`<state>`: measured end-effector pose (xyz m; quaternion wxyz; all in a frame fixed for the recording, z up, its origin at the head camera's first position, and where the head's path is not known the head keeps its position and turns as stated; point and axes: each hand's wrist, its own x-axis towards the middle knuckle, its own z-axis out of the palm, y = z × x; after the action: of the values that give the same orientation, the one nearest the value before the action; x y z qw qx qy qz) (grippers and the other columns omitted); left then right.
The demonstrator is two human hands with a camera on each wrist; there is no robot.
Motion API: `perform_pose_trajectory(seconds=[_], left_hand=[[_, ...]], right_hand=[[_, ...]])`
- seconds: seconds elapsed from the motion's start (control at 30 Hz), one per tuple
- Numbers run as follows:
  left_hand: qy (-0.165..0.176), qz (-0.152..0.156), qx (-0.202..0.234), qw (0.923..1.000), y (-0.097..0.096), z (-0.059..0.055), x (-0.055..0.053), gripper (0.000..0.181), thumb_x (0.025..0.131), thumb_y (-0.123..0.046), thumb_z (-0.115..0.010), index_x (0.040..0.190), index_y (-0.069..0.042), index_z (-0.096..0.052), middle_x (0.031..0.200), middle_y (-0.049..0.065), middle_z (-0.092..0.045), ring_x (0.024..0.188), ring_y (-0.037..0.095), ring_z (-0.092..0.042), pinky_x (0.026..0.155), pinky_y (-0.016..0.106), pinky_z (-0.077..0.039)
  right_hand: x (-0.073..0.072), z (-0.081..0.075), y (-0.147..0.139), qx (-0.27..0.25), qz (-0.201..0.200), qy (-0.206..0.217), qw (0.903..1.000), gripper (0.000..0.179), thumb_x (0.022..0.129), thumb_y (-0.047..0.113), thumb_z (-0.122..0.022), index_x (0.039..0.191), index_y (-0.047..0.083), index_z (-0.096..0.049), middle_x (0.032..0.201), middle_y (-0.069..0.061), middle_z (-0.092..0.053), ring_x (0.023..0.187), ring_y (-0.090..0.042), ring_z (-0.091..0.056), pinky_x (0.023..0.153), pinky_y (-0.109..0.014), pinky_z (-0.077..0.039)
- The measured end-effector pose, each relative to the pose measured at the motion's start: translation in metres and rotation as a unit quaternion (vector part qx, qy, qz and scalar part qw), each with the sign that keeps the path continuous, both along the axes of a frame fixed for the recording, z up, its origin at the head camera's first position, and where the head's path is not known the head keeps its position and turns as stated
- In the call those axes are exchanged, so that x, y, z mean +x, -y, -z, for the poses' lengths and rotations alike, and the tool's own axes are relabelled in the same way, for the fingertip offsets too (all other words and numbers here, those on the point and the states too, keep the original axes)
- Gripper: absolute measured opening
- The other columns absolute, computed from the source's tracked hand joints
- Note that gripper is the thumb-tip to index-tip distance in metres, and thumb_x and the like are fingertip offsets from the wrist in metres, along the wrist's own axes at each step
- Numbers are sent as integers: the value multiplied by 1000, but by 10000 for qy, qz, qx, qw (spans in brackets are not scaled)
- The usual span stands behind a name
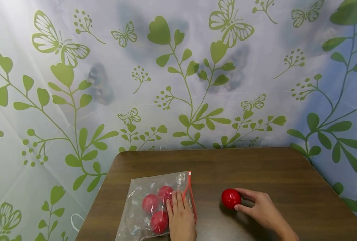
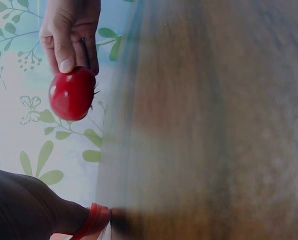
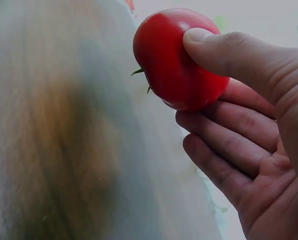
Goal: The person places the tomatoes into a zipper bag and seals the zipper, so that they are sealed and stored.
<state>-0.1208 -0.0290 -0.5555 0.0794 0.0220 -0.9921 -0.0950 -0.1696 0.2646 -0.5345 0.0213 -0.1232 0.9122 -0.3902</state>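
Note:
My right hand (image 1: 264, 208) pinches a shiny red tomato (image 1: 230, 198) between thumb and fingertips, over the right half of the table. In the right wrist view the thumb presses one side of the tomato (image 3: 166, 57), with green stem tips poking out on its other side. My left hand (image 1: 181, 219) lies with straight fingers on a clear plastic bag (image 1: 136, 190), beside its red zip edge (image 1: 193, 202). Inside the bag are several red tomatoes (image 1: 159, 221), one partly hidden beneath the fingers. The left wrist view shows the red zip strip (image 2: 92, 223) right at my left hand's fingers.
A brown wooden table (image 1: 226, 164) carries the bag on its left side. Behind it hangs a pale curtain (image 1: 154, 73) printed with green leaves and butterflies. The table's far edge runs along the curtain's lower part.

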Motion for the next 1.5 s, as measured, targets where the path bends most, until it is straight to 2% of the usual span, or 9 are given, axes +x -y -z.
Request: perform_pose_trajectory(seconds=[0.27,0.5,0.77,1.03,1.17,1.4,1.5], left_hand=[[-232,15,-9,9997,0,1,2,94,64,-4,-99,149,3,-60,167,27,-48,160,46,-38,133,67,-25],[-143,4,3,9999,0,0,1,96,63,-4,-99,150,3,-59,167,27,-47,161,46,-37,133,67,-24],[-167,-2,4,9999,0,-1,0,99,60,-4,-101,149,2,-60,167,27,-47,160,46,-38,133,67,-25],[-261,4,-45,9997,0,0,2,99,59,-6,-102,148,3,-60,166,27,-48,160,45,-38,133,67,-25],[-384,38,-133,9992,0,2,2,97,60,-8,-101,148,4,-60,165,27,-49,159,46,-40,132,67,-26],[-397,57,-122,9991,1,2,2,93,64,-9,-100,147,4,-61,166,28,-48,158,46,-41,132,68,-26],[-364,47,-115,9993,0,2,1,93,65,-10,-100,148,3,-61,167,27,-47,159,46,-40,133,67,-25]], right_hand=[[-4,-9,13,-52,-112,-212,9997,60,89,45,-91,140,18,-75,135,-6,-79,121,-27,-78,99,-48,-65],[-10,-15,28,-313,-295,-151,9990,59,90,45,-90,141,19,-74,137,-5,-78,121,-26,-78,102,-55,-63],[-17,-14,44,-453,-558,-364,9968,60,89,45,-91,140,17,-75,135,-3,-78,119,-23,-79,100,-37,-63],[-24,-5,68,-675,-824,-196,9941,60,89,41,-91,140,15,-74,136,-2,-78,121,-24,-78,103,-35,-62],[-26,-2,82,-816,-1023,-129,9913,59,90,39,-91,140,13,-74,137,-3,-77,123,-25,-77,104,-38,-62],[-32,3,103,-908,-1264,-195,9876,60,91,37,-90,141,9,-73,139,-12,-76,123,-32,-77,104,-54,-61],[-34,8,110,-926,-1247,-183,9877,59,91,36,-91,141,9,-74,139,-12,-76,122,-31,-77,103,-52,-62]])
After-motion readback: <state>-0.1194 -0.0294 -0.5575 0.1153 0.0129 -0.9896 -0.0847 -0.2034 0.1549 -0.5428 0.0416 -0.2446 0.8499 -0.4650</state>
